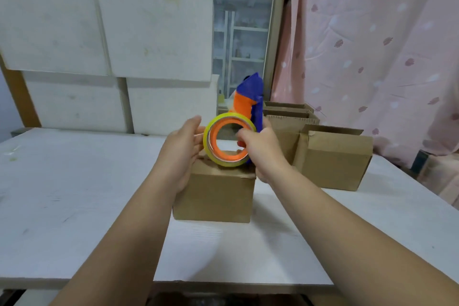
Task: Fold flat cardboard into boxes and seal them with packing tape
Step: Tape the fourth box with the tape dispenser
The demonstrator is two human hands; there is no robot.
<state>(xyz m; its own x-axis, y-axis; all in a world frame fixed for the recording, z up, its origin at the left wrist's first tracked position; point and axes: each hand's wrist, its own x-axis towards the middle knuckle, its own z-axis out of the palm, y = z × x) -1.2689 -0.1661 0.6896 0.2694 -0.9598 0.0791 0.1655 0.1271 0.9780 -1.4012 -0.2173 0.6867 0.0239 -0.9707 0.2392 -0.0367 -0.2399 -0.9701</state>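
Cardboard box [216, 194], closed, stands on the white table [74, 194] about midway along its near edge. The left hand [181, 154] lies against the box's upper left edge with fingers straight and relaxed, while the right hand [260, 151] is curled round a blue-and-orange tape dispenser [250, 92] whose yellow tape roll [224, 163] sits on the box top. Open-topped boxes [335, 164] stand toward the far right edge, before a pink curtain [372, 45].

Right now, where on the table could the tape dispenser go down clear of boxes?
Set the tape dispenser on the bare tabletop left of the middle box, or on the strip between that box and the near edge. Right rear is crowded with open boxes.
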